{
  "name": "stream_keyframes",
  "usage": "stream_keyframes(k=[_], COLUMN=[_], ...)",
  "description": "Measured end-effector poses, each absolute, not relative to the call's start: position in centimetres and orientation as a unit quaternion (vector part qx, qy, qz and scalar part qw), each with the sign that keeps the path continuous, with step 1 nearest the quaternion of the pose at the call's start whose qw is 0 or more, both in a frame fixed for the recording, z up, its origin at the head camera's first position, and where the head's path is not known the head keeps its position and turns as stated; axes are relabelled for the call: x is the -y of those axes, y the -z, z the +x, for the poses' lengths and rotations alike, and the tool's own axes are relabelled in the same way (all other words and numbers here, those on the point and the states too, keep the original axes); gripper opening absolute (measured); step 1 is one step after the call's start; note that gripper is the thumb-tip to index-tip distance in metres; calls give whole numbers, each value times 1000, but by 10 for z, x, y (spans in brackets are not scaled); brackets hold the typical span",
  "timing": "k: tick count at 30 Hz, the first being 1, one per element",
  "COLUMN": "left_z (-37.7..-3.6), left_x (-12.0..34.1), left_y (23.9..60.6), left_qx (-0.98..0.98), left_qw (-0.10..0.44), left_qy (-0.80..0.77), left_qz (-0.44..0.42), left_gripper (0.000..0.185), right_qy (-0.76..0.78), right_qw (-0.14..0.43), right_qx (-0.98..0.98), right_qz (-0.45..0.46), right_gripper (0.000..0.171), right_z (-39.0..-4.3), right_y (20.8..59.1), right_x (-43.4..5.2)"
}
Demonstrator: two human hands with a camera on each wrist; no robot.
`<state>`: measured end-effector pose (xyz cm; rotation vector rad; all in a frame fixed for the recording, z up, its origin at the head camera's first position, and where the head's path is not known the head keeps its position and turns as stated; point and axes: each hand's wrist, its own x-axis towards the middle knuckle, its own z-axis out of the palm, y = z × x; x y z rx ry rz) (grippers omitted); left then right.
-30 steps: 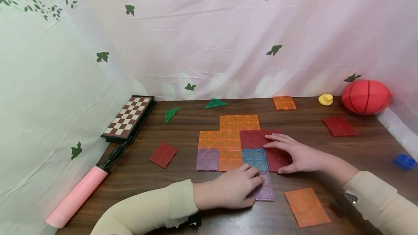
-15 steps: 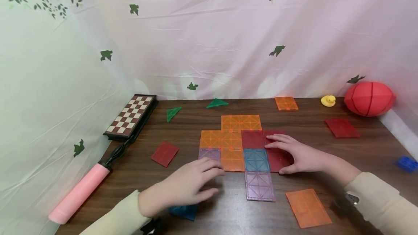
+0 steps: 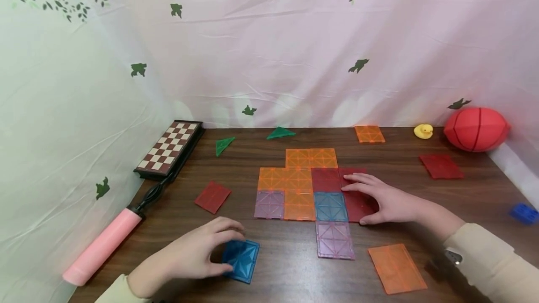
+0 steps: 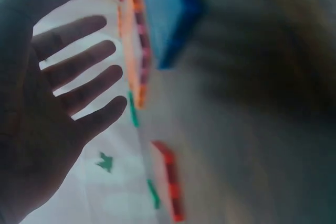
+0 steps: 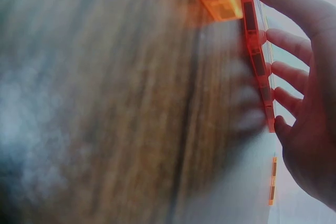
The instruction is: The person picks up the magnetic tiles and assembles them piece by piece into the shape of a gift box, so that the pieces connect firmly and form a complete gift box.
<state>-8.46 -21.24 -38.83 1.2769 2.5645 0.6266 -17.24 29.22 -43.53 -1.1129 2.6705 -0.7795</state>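
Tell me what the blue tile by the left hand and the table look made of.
Blue tile: likely translucent glossy plastic, since the moulded ribs show through it. Table: dark wood-grain top, either wood or laminate, with a dull sheen.

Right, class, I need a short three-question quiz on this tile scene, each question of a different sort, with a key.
1. True or false: the right hand lies flat on a red tile of the joined tile patch.
2. Multiple choice: the left hand has its fingers at which loose tile? A) blue tile B) green triangle C) large orange tile
3. Fill in: the yellow duck sits at the back of the table, just left of the red ____.

Key: 1 true; 2 A; 3 ball.
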Motion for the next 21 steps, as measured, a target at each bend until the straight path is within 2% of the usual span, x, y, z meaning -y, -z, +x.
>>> stream_keyframes(k=[4, 9, 21], left_z=[-81, -78, -79], left_x=[218, 209, 163], left_y=[398, 405, 407], left_qx=[-868, -872, -865], left_qw=[136, 145, 78], left_qy=[-198, -163, -100], left_qz=[434, 438, 485], left_gripper=[55, 55, 53], right_qy=[259, 261, 264], right_qw=[72, 72, 72], right_qx=[-889, -888, -888], right_qz=[-370, -371, -370], right_gripper=[81, 82, 82], right_z=[-173, -174, -173], right_y=[437, 438, 438], right_x=[-292, -293, -293])
